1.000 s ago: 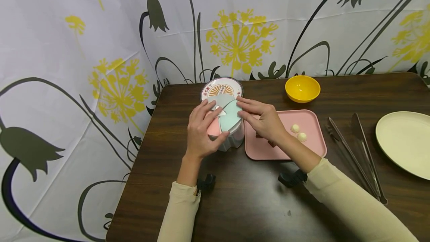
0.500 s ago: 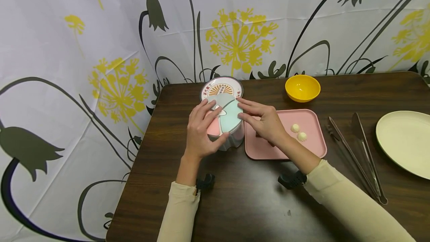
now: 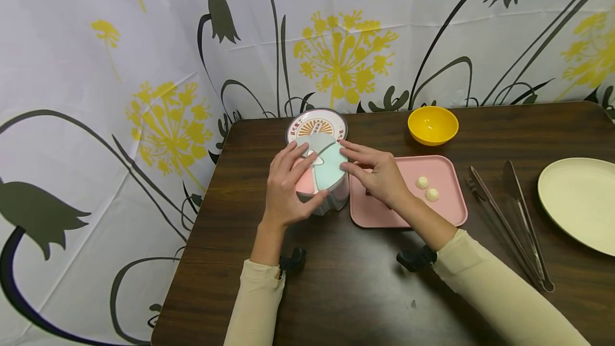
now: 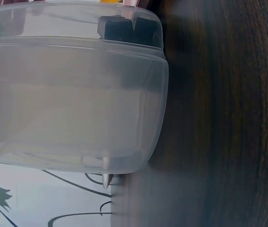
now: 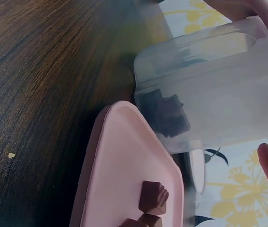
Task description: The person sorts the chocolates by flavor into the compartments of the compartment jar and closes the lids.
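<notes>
A translucent canister (image 3: 333, 202) stands upright at the left of the table, capped by a lid (image 3: 331, 168) with grey, mint and pink sections. My left hand (image 3: 287, 186) rests over the lid's left side, fingers spread on top and thumb along the near edge. At the lid's right edge, the extended fingertips of my right hand (image 3: 377, 172) touch the rim. Through the wall in the right wrist view, dark chocolates (image 5: 171, 116) show at the bottom of one compartment. The left wrist view has the canister wall (image 4: 72, 104) close up, with dark pieces (image 4: 126, 29) behind it.
Right of the canister lies a pink tray (image 3: 444, 215) bearing chocolates (image 5: 153, 196) and two cream-coloured pieces (image 3: 432, 195). Behind stand a round printed plate (image 3: 317, 122) and a yellow bowl (image 3: 433, 126). Metal tongs (image 3: 526, 234) and a cream plate (image 3: 581, 202) lie farther right.
Both hands keep nearly the same place on the lid. The whole view shifts very slightly; nothing else has visibly moved.
</notes>
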Available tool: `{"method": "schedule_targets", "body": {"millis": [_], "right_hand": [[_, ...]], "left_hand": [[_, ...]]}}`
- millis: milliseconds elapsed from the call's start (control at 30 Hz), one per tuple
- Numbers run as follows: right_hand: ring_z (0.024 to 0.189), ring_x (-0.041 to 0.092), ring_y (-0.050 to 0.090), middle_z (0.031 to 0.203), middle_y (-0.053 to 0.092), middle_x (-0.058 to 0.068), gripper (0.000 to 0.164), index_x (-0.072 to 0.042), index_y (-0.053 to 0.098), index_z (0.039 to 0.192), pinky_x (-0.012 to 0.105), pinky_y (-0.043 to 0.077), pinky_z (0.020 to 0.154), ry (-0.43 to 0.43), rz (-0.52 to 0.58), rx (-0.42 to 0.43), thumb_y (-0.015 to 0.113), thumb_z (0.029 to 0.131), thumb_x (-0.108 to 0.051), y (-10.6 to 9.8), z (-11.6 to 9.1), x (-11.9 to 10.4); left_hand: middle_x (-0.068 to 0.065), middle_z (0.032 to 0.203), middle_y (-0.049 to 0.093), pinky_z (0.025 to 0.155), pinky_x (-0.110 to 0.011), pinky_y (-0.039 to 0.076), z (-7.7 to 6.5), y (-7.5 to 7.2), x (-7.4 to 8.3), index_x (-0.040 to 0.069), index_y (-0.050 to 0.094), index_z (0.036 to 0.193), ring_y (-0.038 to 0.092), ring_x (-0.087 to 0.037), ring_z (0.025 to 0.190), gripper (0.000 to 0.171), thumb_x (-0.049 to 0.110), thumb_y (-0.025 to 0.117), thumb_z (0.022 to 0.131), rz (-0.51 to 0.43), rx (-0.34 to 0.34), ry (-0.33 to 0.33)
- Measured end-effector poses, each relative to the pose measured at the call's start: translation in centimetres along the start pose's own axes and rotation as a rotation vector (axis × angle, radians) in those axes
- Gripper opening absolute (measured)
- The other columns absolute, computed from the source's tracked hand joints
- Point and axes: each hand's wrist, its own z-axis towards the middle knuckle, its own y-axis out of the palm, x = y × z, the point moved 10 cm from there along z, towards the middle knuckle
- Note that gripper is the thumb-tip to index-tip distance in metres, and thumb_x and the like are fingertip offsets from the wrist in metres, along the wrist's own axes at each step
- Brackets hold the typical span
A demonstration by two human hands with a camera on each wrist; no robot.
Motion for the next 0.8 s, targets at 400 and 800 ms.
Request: {"method": "schedule_targets", "body": {"millis": [400, 800], "right_hand": [[0.114, 0.023, 0.058, 0.126, 0.065, 0.005, 0.027, -0.009, 0.076, 0.111, 0.038, 0.052, 0.084, -0.286, -0.502, -0.062, 0.073, 0.084, -0.004, 1.1, -0.7, -5.1], [0.108, 0.022, 0.058, 0.127, 0.064, 0.001, 0.035, -0.019, 0.072, 0.122, 0.037, 0.050, 0.077, -0.466, -0.670, -0.284, 0.071, 0.087, -0.015, 3.9, -2.2, -7.4]], "left_hand": [[-0.008, 0.139, 0.055, 0.109, -0.050, 0.028, -0.1, 0.0, -0.2, 0.013, 0.066, 0.128, 0.041, -0.030, 0.135, 0.074, 0.067, 0.058, 0.078, 0.003, 0.004, 0.000], [-0.008, 0.139, 0.055, 0.110, -0.051, 0.027, -0.2, -0.2, 0.0, 0.013, 0.064, 0.131, 0.038, -0.030, 0.138, 0.074, 0.068, 0.056, 0.081, 0.018, -0.025, 0.004]]}}
